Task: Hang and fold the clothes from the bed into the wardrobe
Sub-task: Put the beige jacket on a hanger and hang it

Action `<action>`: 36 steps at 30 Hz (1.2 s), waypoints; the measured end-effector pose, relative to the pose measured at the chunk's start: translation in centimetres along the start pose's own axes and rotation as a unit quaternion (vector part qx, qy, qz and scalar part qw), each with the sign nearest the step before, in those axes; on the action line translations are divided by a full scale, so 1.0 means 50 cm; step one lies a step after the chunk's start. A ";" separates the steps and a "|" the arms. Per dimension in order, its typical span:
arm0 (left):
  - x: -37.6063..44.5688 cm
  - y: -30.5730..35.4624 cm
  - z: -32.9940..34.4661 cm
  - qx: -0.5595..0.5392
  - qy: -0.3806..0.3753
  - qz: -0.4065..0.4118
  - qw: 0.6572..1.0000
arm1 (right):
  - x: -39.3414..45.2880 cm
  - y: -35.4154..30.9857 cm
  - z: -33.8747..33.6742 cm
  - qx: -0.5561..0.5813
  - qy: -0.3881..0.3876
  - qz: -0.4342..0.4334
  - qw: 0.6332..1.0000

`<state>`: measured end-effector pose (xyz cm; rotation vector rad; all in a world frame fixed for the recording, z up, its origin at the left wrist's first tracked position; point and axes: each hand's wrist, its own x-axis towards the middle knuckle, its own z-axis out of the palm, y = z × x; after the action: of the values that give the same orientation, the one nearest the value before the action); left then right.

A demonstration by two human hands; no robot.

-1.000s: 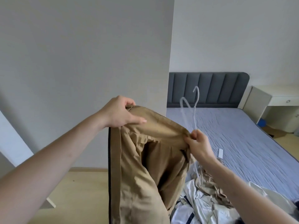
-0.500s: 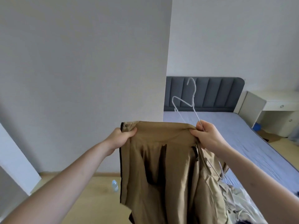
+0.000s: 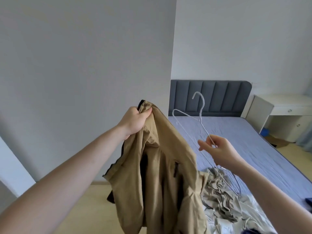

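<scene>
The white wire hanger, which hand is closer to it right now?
Right. The right hand pinches the hanger by its wire below the hook. The left hand is off to the hanger's left, gripping the top of the tan jacket.

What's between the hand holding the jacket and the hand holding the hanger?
Only the jacket itself, draping down between them, as the head view shows.
</scene>
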<state>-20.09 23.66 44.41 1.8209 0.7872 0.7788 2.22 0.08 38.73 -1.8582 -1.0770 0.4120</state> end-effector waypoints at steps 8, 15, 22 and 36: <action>0.028 -0.029 -0.041 0.178 0.036 -0.036 0.983 | -0.053 -0.021 -0.019 -0.067 -0.046 -0.084 0.993; 0.032 -0.073 -0.098 0.232 0.099 -0.084 0.964 | -0.076 -0.042 -0.024 -0.024 0.010 -0.111 0.993; 0.030 -0.087 -0.129 0.224 0.117 -0.103 0.962 | -0.081 -0.058 -0.014 -0.026 -0.026 -0.106 0.994; 0.040 -0.096 -0.146 0.258 0.148 -0.115 0.948 | -0.104 -0.039 -0.013 -0.002 -0.024 -0.087 0.996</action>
<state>-25.54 30.57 42.64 2.0335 1.4842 0.7448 -1.26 -4.12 39.92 -1.7478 -1.2623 0.3553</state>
